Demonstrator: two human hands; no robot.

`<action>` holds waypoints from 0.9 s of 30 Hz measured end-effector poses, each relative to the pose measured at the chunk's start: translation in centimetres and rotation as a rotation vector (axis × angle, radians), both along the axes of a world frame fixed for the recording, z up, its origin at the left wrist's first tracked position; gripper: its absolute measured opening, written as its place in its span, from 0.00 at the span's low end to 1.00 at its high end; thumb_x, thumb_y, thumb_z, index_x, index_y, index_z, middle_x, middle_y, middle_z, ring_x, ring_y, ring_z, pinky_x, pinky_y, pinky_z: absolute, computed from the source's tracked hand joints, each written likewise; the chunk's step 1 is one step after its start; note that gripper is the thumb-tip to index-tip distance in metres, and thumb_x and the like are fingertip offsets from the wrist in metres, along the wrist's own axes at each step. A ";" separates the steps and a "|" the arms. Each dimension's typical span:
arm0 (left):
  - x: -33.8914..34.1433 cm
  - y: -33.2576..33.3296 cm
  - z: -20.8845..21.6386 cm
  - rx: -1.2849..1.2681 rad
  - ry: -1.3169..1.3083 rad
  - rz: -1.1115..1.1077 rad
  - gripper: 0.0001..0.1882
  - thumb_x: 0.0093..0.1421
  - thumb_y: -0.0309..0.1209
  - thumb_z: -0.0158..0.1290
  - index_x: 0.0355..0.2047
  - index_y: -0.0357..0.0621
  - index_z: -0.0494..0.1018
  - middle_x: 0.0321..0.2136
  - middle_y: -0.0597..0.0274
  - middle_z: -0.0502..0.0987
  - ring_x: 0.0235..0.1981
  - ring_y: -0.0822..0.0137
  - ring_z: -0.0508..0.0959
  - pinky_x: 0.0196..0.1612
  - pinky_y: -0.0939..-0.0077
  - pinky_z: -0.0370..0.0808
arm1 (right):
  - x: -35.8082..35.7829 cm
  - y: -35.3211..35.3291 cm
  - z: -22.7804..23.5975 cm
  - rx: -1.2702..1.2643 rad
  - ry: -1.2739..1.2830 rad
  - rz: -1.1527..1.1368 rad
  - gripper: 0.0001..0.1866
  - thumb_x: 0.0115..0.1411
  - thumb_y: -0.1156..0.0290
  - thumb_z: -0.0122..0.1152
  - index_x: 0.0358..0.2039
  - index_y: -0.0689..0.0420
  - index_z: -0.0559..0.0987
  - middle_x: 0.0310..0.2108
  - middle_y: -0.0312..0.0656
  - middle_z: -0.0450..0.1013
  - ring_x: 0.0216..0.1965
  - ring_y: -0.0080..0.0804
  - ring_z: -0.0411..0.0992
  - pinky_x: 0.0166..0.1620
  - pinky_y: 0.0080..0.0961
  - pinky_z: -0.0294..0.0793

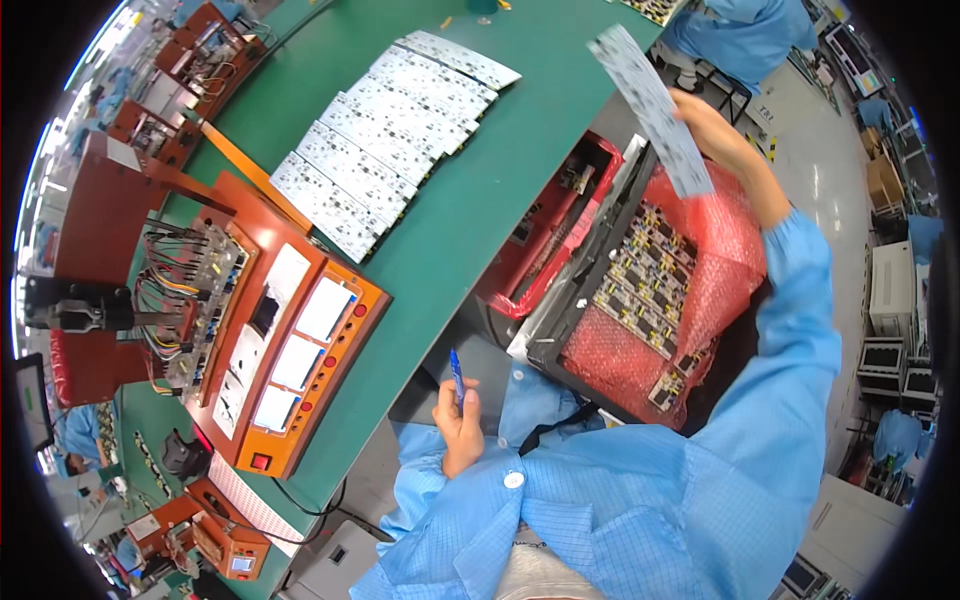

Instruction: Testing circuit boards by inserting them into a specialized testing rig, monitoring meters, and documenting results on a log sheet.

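Observation:
My left hand (460, 432) is closed around a blue pen (457, 375), held upright close to my body. Raised at the upper right, my right hand (718, 132) grips a long white circuit board panel (652, 108) by its edge, tilted above a black crate (560, 345). Red bubble wrap (725, 255) lines that crate, and rows of populated circuit boards (645, 275) lie on it. Several similar white panels (370, 140) lie overlapping in a row on the green table (455, 225).
An orange test fixture (330, 365) with three white displays and wired probes stands on the table's left. A red bin (600, 170) sits between table and crate. A black cable (325, 510) hangs at the table edge. Another person in blue (745, 40) is at the upper right.

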State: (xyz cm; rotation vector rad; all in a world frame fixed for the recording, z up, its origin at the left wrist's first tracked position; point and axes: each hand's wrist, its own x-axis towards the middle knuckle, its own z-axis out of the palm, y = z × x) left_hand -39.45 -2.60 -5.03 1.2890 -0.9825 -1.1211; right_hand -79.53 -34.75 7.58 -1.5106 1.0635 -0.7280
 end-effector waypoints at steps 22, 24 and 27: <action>0.7 -1.3 -0.3 0.065 -0.037 0.043 0.07 0.62 0.29 0.48 0.35 0.37 0.66 0.14 0.74 0.61 0.14 0.83 0.57 0.17 0.86 0.52 | 17.6 -30.1 -10.9 -0.772 0.787 -0.143 0.23 0.59 0.53 0.48 0.55 0.41 0.71 0.53 0.45 0.68 0.54 0.46 0.65 0.54 0.42 0.64; 0.4 -1.3 -0.2 0.060 -0.038 0.011 0.07 0.62 0.30 0.48 0.35 0.37 0.66 0.14 0.74 0.60 0.14 0.83 0.57 0.17 0.86 0.52 | 16.5 -28.6 -10.5 -0.684 0.803 -0.113 0.25 0.60 0.52 0.48 0.57 0.44 0.69 0.54 0.46 0.68 0.55 0.44 0.65 0.55 0.40 0.64; 0.2 -1.2 0.0 0.082 -0.035 -0.015 0.08 0.62 0.30 0.48 0.35 0.38 0.67 0.14 0.74 0.60 0.14 0.83 0.57 0.17 0.86 0.51 | 14.9 -22.9 -9.7 -0.758 0.826 -0.130 0.24 0.63 0.54 0.46 0.57 0.49 0.68 0.56 0.43 0.66 0.57 0.41 0.63 0.58 0.31 0.59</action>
